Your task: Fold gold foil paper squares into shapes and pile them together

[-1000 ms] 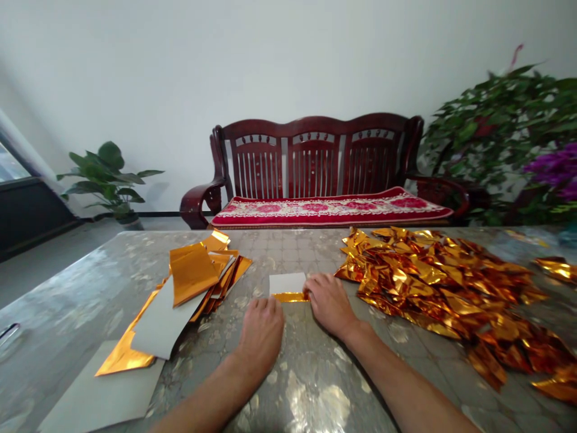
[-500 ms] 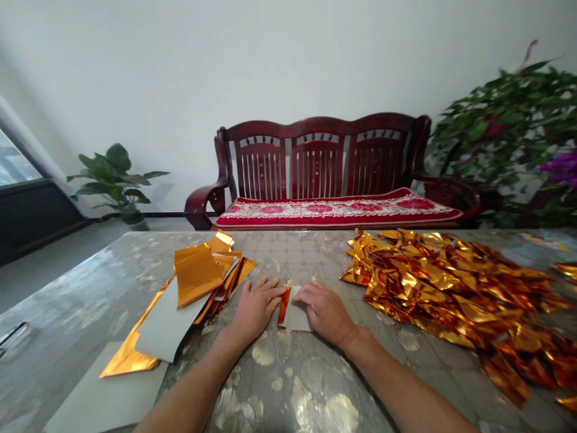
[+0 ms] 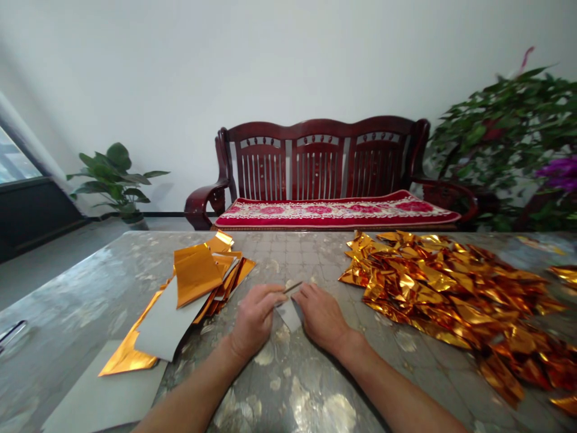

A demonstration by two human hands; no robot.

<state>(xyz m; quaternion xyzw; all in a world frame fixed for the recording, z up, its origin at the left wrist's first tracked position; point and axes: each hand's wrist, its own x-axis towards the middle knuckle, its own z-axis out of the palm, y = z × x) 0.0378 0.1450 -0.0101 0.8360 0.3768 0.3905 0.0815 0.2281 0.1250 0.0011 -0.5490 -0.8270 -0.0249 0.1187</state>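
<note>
Between my hands, just above or on the table, is a sheet of foil paper (image 3: 291,317) with its pale grey side showing and a narrow dark folded edge along its far side. My left hand (image 3: 256,316) pinches the left end of that edge between thumb and fingers. At the right end, my right hand (image 3: 321,316) is closed on the paper, fingertips curled over it. Left of my hands lies a loose stack of gold foil paper (image 3: 198,273), some sheets grey side up. To the right is a large heap of folded gold foil pieces (image 3: 442,285).
The table (image 3: 288,385) has a glossy patterned grey cover. A pen-like object (image 3: 12,335) lies at its left edge. Beyond stands a dark red wooden bench (image 3: 322,159) with a red and white cushion (image 3: 338,210). Potted plants (image 3: 118,180) flank the bench.
My left hand has gone from lying flat beside the paper to pinching its edge. The sheet has turned and its far edge is lifted; the orange folded strip no longer shows.
</note>
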